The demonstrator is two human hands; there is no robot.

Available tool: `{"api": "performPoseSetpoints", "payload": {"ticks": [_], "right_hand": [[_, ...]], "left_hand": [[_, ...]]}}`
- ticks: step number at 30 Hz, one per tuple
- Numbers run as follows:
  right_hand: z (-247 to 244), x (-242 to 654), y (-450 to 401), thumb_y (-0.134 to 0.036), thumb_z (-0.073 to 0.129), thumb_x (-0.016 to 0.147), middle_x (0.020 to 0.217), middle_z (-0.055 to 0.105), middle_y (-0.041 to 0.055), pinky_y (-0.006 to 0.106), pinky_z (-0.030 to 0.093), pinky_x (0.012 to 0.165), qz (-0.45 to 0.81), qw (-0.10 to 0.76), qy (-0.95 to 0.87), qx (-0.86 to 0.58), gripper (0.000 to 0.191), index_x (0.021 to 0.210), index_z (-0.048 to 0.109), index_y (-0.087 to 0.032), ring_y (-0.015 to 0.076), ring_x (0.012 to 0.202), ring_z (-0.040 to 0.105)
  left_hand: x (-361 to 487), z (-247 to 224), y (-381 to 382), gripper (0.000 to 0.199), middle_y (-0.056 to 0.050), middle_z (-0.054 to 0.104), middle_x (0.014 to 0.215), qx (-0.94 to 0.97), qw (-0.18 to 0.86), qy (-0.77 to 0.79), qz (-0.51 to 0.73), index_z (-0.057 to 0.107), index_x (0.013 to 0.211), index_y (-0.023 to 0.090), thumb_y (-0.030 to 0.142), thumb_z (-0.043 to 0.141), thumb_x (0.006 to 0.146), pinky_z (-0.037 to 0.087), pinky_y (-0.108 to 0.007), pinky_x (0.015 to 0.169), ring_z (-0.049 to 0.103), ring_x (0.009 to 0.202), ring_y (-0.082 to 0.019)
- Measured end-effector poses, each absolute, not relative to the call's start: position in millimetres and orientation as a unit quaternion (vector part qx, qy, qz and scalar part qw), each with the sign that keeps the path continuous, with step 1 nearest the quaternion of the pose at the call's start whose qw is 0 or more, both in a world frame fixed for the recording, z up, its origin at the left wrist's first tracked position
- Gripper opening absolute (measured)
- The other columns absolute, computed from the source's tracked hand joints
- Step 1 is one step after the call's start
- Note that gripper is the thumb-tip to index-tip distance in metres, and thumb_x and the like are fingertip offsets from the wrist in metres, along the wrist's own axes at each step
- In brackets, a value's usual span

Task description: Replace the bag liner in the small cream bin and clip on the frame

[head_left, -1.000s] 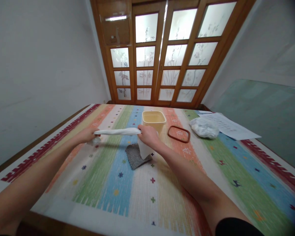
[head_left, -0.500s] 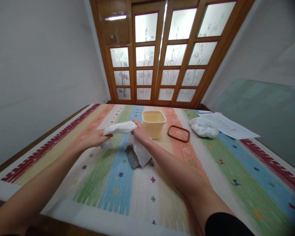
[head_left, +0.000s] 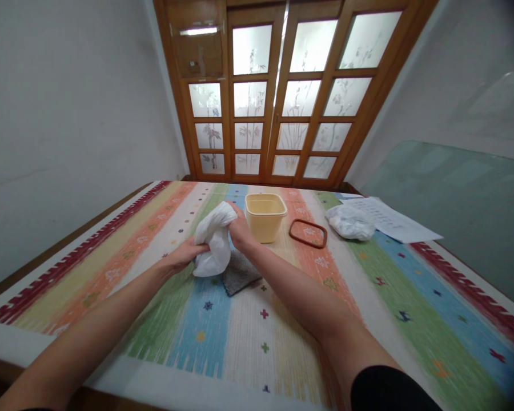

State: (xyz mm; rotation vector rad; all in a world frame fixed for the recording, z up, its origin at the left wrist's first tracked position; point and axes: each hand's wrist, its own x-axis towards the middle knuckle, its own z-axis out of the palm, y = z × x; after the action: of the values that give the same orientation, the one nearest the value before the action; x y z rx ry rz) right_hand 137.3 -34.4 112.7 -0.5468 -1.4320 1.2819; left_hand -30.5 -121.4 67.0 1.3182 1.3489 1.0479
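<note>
A crumpled white plastic bag (head_left: 214, 242) is held up between my two hands. My left hand (head_left: 186, 254) grips its lower left side, and my right hand (head_left: 239, 225) pinches its upper right edge. Under and just right of the bag, a grey cloth (head_left: 240, 273) lies on the table, partly hidden by the bag and my right forearm. Right behind my right hand stands a pale yellow square tub (head_left: 266, 220) with an open top.
A reddish-brown rounded frame (head_left: 307, 234) lies right of the tub. Farther right are another white plastic bag (head_left: 350, 222) and printed papers (head_left: 394, 220). A striped cloth (head_left: 203, 319) covers the table. Wooden glass doors stand behind it.
The bag, stretched sideways between my hands before, is now bunched and hangs down. My left hand has moved right, closer to my right hand. More of the grey cloth shows.
</note>
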Motion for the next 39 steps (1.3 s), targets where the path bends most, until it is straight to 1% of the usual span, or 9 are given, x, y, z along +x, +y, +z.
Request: {"api": "performPoseSetpoints", "payload": {"ticks": [3, 7, 11, 14, 18, 22, 29, 35, 39], "right_hand": [[92.6, 169.6, -34.8, -0.032, 0.065, 0.086, 0.103, 0.071, 0.0036, 0.038, 0.054, 0.092, 0.443, 0.44, -0.743, -0.242, 0.029, 0.114, 0.066, -0.022, 0.0211, 0.095, 0.064], [68.0, 212.6, -51.9, -0.037, 0.072, 0.092, 0.132, 0.066, 0.0156, 0.05, 0.049, 0.107, 0.298, 0.32, -0.863, -0.252, 0.055, 0.142, 0.058, -0.02, 0.028, 0.12, 0.064], [58.1, 246.5, -77.2, -0.048, 0.07, 0.096, 0.144, 0.062, 0.0161, 0.049, 0.045, 0.113, 0.214, 0.215, -0.947, -0.108, 0.048, 0.135, 0.067, -0.021, 0.0299, 0.133, 0.058], [49.4, 260.9, -84.5, -0.058, 0.075, 0.09, 0.159, 0.051, 0.0184, 0.056, 0.036, 0.12, 0.173, 0.156, -0.971, -0.058, 0.07, 0.149, 0.061, -0.023, 0.0353, 0.146, 0.047], [30.8, 262.3, -69.7, -0.036, 0.074, 0.091, 0.154, 0.056, 0.0188, 0.053, 0.04, 0.114, 0.129, 0.156, -0.975, -0.092, 0.068, 0.155, 0.053, -0.022, 0.0339, 0.139, 0.054], [19.5, 244.3, -48.0, -0.012, 0.066, 0.086, 0.127, 0.072, 0.0141, 0.042, 0.049, 0.097, 0.138, 0.211, -0.952, -0.173, 0.05, 0.135, 0.067, -0.022, 0.0291, 0.114, 0.065], [28.3, 167.2, -23.3, -0.025, 0.062, 0.09, 0.096, 0.066, 0.0027, 0.034, 0.048, 0.081, 0.301, 0.407, -0.796, -0.332, 0.018, 0.107, 0.059, -0.022, 0.0218, 0.085, 0.06], [47.6, 101.2, -4.2, -0.021, 0.057, 0.094, 0.122, 0.058, 0.0127, 0.042, 0.043, 0.105, 0.188, 0.486, -0.785, -0.334, 0.022, 0.116, 0.058, -0.021, 0.0287, 0.119, 0.051], [37.6, 64.2, -7.0, -0.017, 0.059, 0.092, 0.131, 0.057, 0.0153, 0.042, 0.042, 0.108, 0.146, 0.414, -0.842, -0.313, 0.036, 0.128, 0.059, -0.018, 0.0301, 0.124, 0.049]], "left_hand": [[-82.9, 71.2, -109.1, 0.045, -0.011, 0.079, 0.107, 0.547, 0.35, 0.625, 0.434, 0.074, 0.11, 0.014, 0.038, 0.073, 0.073, 0.057, -0.04, 0.085, 0.072, 0.096, -0.029], [-153.9, 76.9, -90.9, 0.05, -0.013, 0.075, 0.121, 0.539, 0.125, 0.776, 0.304, 0.065, 0.129, 0.015, 0.029, 0.069, 0.081, 0.054, -0.039, 0.088, 0.069, 0.105, -0.03], [-183.5, 71.6, -82.9, 0.066, -0.023, 0.067, 0.133, 0.514, -0.048, 0.836, 0.188, 0.052, 0.146, 0.013, 0.043, 0.065, 0.09, 0.054, -0.045, 0.09, 0.068, 0.111, -0.037], [-180.7, 54.4, -79.3, 0.072, -0.026, 0.059, 0.143, 0.543, -0.11, 0.819, 0.148, 0.053, 0.149, 0.014, 0.058, 0.057, 0.092, 0.05, -0.052, 0.103, 0.06, 0.126, -0.043], [-173.1, 24.4, -72.0, 0.07, -0.024, 0.051, 0.155, 0.58, -0.078, 0.803, 0.114, 0.058, 0.148, 0.016, 0.063, 0.04, 0.099, 0.038, -0.058, 0.117, 0.048, 0.143, -0.044], [-167.6, 5.5, -67.3, 0.061, -0.021, 0.058, 0.148, 0.607, -0.039, 0.785, 0.114, 0.06, 0.147, 0.015, 0.049, 0.038, 0.102, 0.041, -0.054, 0.116, 0.055, 0.135, -0.04], [-139.6, -3.0, -52.1, 0.053, -0.017, 0.064, 0.139, 0.571, -0.01, 0.743, 0.348, 0.058, 0.142, 0.018, 0.033, 0.056, 0.091, 0.047, -0.047, 0.112, 0.06, 0.13, -0.033], [-118.2, -13.6, -28.3, 0.057, -0.01, 0.07, 0.113, 0.414, 0.235, 0.648, 0.595, 0.057, 0.124, 0.02, 0.035, 0.072, 0.071, 0.056, -0.034, 0.079, 0.069, 0.089, -0.021], [-117.0, -12.7, -26.6, 0.052, -0.009, 0.073, 0.105, 0.43, 0.297, 0.613, 0.592, 0.058, 0.117, 0.017, 0.036, 0.07, 0.07, 0.056, -0.031, 0.079, 0.069, 0.086, -0.018]]}}
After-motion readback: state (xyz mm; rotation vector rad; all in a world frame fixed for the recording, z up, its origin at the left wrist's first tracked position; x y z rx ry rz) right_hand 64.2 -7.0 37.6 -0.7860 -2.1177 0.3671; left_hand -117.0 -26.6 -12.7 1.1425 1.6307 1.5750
